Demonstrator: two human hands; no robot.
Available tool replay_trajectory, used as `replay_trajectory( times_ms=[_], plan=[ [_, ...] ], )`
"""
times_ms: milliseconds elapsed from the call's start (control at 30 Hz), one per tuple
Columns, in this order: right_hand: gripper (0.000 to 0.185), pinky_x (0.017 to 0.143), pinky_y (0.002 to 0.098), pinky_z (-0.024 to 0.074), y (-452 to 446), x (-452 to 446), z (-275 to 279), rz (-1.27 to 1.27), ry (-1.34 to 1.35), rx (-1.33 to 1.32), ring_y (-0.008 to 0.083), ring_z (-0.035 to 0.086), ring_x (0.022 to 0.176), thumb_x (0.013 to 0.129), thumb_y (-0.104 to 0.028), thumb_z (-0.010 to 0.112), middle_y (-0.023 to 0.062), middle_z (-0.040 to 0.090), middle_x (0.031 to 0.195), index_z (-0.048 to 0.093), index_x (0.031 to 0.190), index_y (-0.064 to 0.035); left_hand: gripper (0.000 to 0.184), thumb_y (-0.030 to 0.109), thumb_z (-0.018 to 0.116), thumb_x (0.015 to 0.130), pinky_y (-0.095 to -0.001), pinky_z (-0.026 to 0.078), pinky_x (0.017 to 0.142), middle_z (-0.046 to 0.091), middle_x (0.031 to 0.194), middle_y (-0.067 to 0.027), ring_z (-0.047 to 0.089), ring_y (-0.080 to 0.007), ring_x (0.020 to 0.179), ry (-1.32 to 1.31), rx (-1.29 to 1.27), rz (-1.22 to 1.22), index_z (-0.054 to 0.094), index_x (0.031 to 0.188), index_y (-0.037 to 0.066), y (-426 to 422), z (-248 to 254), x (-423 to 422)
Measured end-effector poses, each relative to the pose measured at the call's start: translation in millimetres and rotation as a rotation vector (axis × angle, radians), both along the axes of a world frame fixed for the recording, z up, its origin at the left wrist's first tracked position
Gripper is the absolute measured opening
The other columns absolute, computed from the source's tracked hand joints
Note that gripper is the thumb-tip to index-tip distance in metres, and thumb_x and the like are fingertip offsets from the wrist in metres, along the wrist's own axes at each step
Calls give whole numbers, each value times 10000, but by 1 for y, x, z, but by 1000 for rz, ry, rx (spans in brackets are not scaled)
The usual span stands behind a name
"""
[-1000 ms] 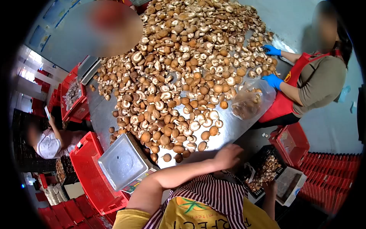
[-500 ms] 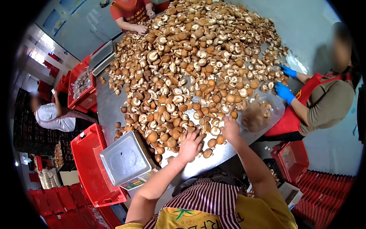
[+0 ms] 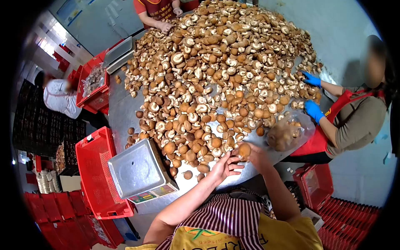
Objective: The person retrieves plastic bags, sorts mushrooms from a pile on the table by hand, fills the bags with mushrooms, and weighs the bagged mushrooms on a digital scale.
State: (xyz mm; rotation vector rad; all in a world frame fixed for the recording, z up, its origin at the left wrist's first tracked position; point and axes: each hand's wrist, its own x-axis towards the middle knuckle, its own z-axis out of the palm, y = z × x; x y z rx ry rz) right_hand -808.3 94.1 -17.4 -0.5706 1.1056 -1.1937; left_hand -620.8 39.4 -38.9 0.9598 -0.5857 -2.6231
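A large heap of brown mushrooms (image 3: 200, 79) covers the metal table (image 3: 121, 102). Close to the table's near edge, my right hand (image 3: 256, 156) is closed round a brown mushroom (image 3: 244, 151). My left hand (image 3: 225, 167) is just left of it, palm turned partly up and fingers apart, with nothing in it. The two hands are almost touching. A scale (image 3: 139, 168) with a bare metal pan stands left of my hands, beside the nearest mushrooms.
At the right, a co-worker in blue gloves (image 3: 313, 110) stands by a clear bag of mushrooms (image 3: 287, 135). Another person (image 3: 156, 12) works across the table. Red crates (image 3: 98, 175) stand left, with a second scale (image 3: 118, 54) behind. More red crates (image 3: 314, 183) are at the lower right.
My right hand came up from the lower crate area onto the table and now has a mushroom. Both hands have drawn together. The view has shifted, and the person at the left has turned.
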Motion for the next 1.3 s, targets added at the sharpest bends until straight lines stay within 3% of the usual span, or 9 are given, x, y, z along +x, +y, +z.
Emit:
replay_trajectory(
  times_ms=[167,267,467,567,700,867,1033,1167,1300],
  plan=[
    [362,934,348,464,-16,21,-1,260,831,-346,244,584,1100,923,-177,578,130,610,1180,583,1234,7,448,420,430,1019,-338,548,678,640,1131,-96,652,-239,894,36,148,126,450,1333,101,-3,-5,12],
    [289,975,429,427,-54,13,14,-46,1260,-432,354,540,1123,874,-144,595,154,598,1173,616,1127,-6,339,319,530,980,-296,536,647,677,957,-85,640,-199,762,34,109,140,570,1208,71,-9,6,30],
    [531,1137,493,274,-154,-10,-54,16,1629,139,316,330,1367,925,-253,572,156,382,1460,431,1408,-83,445,394,434,1004,-334,545,738,669,1061,-125,657,-242,877,-25,75,197,542,1274,57,1,-8,64],
    [585,1146,579,190,-154,21,-47,332,1649,64,288,224,1437,949,-282,530,120,327,1519,337,1485,-149,443,372,370,1029,-350,535,753,663,1102,-125,645,-223,893,5,104,262,524,1300,56,7,-5,78],
    [499,1175,475,202,-125,70,-24,728,1520,-240,241,282,1418,953,-304,514,81,418,1470,457,1417,-129,392,218,460,976,-356,535,799,621,1193,-118,635,-231,934,-188,16,253,486,1341,78,12,4,95],
    [246,1059,408,414,-163,48,13,585,1180,-221,274,511,1197,933,-128,564,113,611,1195,635,1158,-60,417,96,532,862,-361,531,753,636,1051,-125,637,-242,850,-126,56,338,544,1277,53,11,11,114],
    [547,1169,448,180,-247,-14,-44,103,1533,-133,316,333,1354,951,-348,568,153,424,1426,460,1398,-52,373,142,541,920,-362,535,749,648,968,-103,641,-238,833,-92,72,323,538,1282,51,1,9,102],
    [521,1180,502,151,-229,21,-39,468,1519,-13,293,382,1320,988,-376,474,107,463,1408,442,1432,-104,349,94,477,968,-360,529,812,639,991,-106,631,-219,885,-77,6,271,517,1313,49,-9,16,86],
    [454,1195,511,71,-170,40,-49,538,1561,-384,287,424,1291,974,-359,497,107,535,1340,543,1342,-98,380,67,504,952,-356,510,848,627,1024,-107,620,-217,917,-100,-5,243,502,1331,42,-11,18,85]
  ],
)
